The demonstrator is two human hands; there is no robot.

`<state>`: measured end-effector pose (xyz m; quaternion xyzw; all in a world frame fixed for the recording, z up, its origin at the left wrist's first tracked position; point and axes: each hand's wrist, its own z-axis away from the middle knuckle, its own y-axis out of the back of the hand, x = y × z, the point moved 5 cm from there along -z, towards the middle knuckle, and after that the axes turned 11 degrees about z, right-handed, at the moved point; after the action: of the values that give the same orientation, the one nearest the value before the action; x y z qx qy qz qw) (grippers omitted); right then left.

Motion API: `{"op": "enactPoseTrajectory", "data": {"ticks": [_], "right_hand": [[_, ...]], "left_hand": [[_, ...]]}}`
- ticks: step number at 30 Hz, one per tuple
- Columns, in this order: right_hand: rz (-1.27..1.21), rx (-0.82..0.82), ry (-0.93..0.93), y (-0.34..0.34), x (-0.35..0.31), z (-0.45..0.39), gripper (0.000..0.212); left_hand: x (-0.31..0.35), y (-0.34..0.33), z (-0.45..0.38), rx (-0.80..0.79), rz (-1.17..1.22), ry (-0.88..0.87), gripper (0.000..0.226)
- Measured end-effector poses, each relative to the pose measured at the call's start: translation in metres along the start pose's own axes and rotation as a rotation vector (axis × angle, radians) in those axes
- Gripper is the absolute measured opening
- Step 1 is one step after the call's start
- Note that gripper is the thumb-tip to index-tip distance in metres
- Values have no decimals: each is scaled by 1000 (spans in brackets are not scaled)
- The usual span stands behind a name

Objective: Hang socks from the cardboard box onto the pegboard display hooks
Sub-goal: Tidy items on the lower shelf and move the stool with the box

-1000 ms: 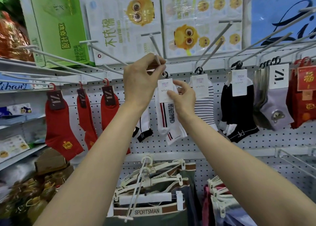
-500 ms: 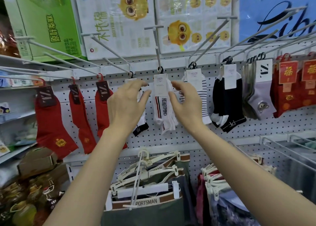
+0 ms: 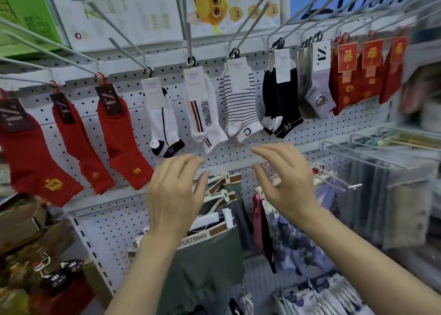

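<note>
Hovering with both hands, left (image 3: 175,195) and right (image 3: 285,185), fingers loose and holding nothing, just below the white sock (image 3: 202,111) hanging on its hook (image 3: 191,60), possibly risking brushing it loose.

Your left hand (image 3: 175,195) and right hand (image 3: 285,183) hover empty, fingers relaxed, below the white striped sock (image 3: 202,114) hanging on its hook (image 3: 188,28).
</note>
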<state>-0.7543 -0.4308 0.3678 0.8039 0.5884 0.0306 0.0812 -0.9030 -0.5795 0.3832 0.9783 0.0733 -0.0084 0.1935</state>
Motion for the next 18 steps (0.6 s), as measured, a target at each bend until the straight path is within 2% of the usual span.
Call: {"op": "enactPoseTrajectory", "data": {"ticks": [7,12,18], "right_hand": [[110,-110,-52,64,19,89,20],[204,-337,-160,114,50,182,21],[275,-548,-316,192,83,291,21]], "left_hand": [[68,-30,82,-123,163,45,22],[129,-66,146,-262,246,98,16],[215,-113,216,-509,355,133,19]]}}
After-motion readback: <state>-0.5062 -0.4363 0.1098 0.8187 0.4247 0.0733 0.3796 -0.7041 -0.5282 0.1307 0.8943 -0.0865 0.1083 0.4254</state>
